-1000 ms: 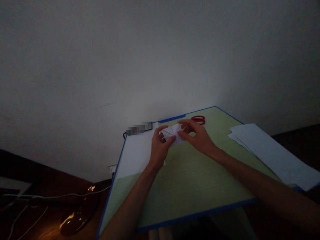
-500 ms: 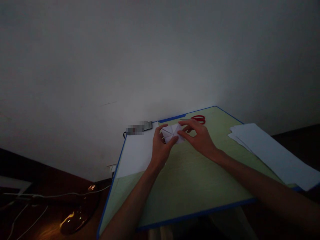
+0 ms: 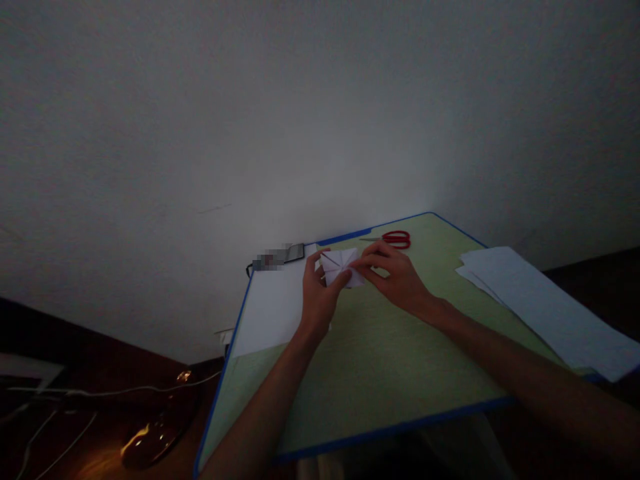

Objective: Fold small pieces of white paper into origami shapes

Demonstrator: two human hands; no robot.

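Observation:
A small folded white paper (image 3: 338,261), creased with lines meeting near its middle, is held above the table. My left hand (image 3: 320,293) grips it from the left, thumb on its front face and fingers behind. My right hand (image 3: 393,273) pinches at the paper's right side near the centre, thumb and index finger together. Whether a flap lies between those fingertips is too small to tell. Beyond my right hand lie red-handled scissors (image 3: 397,239), flat on the table.
The pale green table (image 3: 400,360) has a blue edge and stands against a grey wall (image 3: 320,120). A white sheet (image 3: 270,313) lies at its left, a dark-framed device (image 3: 296,253) behind it. Loose white sheets (image 3: 545,300) overhang the right edge. Cables (image 3: 150,388) run at lower left.
My right hand's index finger has come down from the paper's top right corner to meet the thumb near its middle. The left hand keeps its hold, shifted very slightly left.

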